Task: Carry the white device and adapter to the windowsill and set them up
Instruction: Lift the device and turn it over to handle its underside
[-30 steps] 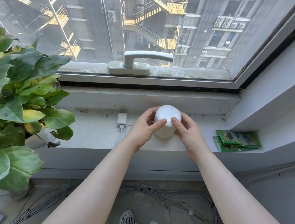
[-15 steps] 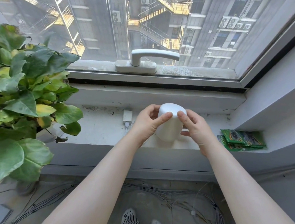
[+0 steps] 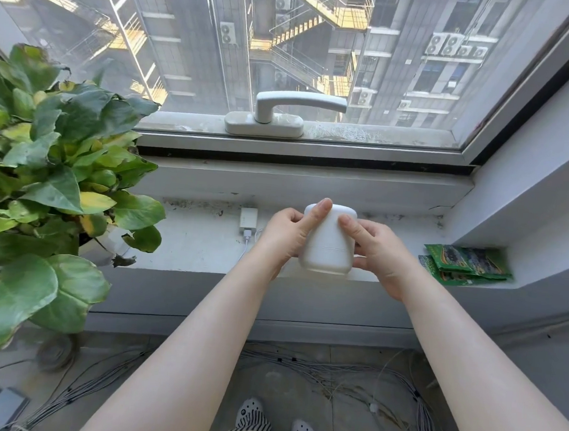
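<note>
The white device (image 3: pixel 328 243), a rounded upright cylinder, is above the windowsill (image 3: pixel 198 245) near its front edge. My left hand (image 3: pixel 283 236) grips its left side with the index finger over the top rim. My right hand (image 3: pixel 374 249) holds its right side. Whether the base touches the sill I cannot tell. The white adapter (image 3: pixel 248 219) lies flat on the sill to the left of my hands, with a white cable (image 3: pixel 247 244) plugged into its near end and running toward the device.
A leafy potted plant (image 3: pixel 42 173) fills the sill's left end. Green packets (image 3: pixel 464 263) lie at the right, by the wall. The window handle (image 3: pixel 285 112) is behind the device. Bundled cables (image 3: pixel 331 377) cover the floor below.
The device has gone from tilted, top toward me, to upright between both hands. It has come a little closer to the sill's front edge. The adapter has stayed put.
</note>
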`<state>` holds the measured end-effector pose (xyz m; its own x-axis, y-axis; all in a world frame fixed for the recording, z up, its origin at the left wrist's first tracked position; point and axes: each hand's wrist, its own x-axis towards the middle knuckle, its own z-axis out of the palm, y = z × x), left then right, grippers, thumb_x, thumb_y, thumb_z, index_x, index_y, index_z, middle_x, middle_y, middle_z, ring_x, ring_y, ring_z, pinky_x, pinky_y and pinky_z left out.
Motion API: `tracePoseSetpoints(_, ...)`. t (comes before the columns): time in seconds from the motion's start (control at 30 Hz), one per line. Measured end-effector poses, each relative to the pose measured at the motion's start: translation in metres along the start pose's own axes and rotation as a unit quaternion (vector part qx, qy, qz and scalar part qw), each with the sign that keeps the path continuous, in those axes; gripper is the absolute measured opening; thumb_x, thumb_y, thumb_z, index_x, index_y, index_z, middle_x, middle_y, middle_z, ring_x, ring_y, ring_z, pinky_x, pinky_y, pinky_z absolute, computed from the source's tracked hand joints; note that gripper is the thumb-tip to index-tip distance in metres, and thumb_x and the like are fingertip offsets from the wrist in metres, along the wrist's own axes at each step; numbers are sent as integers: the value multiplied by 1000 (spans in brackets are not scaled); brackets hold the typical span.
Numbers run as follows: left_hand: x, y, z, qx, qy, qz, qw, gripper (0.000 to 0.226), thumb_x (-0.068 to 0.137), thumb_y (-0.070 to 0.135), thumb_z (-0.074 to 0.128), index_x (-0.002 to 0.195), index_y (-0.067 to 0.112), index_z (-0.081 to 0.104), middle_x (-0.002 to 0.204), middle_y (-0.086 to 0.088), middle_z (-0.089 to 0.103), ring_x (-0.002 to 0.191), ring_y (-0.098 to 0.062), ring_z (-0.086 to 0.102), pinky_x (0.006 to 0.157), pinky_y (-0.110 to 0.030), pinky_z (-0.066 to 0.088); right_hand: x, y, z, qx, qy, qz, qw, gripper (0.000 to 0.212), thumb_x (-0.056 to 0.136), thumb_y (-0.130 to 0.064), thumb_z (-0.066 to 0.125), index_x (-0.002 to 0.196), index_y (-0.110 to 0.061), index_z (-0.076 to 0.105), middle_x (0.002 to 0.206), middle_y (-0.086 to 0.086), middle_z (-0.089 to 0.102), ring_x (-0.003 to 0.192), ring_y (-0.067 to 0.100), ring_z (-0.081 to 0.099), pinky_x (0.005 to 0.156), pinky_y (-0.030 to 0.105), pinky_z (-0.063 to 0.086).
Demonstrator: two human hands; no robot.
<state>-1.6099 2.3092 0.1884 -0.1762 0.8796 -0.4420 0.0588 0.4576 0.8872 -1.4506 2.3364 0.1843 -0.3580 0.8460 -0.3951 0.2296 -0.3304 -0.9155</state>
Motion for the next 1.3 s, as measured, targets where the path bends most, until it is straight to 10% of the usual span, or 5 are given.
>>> tracePoseSetpoints(0.17,-6,0,-3,13,-54,-12,998,72,79,68,49,118,8,58,115,-5,67,103,-17,66,74,-26,56,-3,-1,-3,30,3,50,998,51,80,-57,58,103,-12,67,109,15,72,98,29,71,76,33,59)
tracePoseSetpoints(0.37,-14,-12,-10,-44,-138,58,988,68,80,52,61,141,30,41,135,8,54,123,-9,54,99,-33,49,-7,-4,-12,78,11,133,988,62,78,-66,56,107,-12,65,88,9,76,67,20,72,56,29,57)
tracePoseSetpoints(0.97,-21,-2,-8,-33,-127,-83,988,60,77,71,51,107,22,67,105,-12,72,97,-26,71,88,-35,57,-23,-3,-16,80,-120,88,986,53,80,-48,65,123,-17,62,117,17,68,89,31,72,80,34,59)
tracePoseSetpoints(1.3,-17,-8,-12,-33,-151,-93,984,67,75,59,66,122,11,62,115,-10,70,105,-21,68,98,-33,52,-17,-11,-14,60,-67,194,977,89,65,-83,46,123,-16,61,113,22,67,87,38,73,62,33,60)
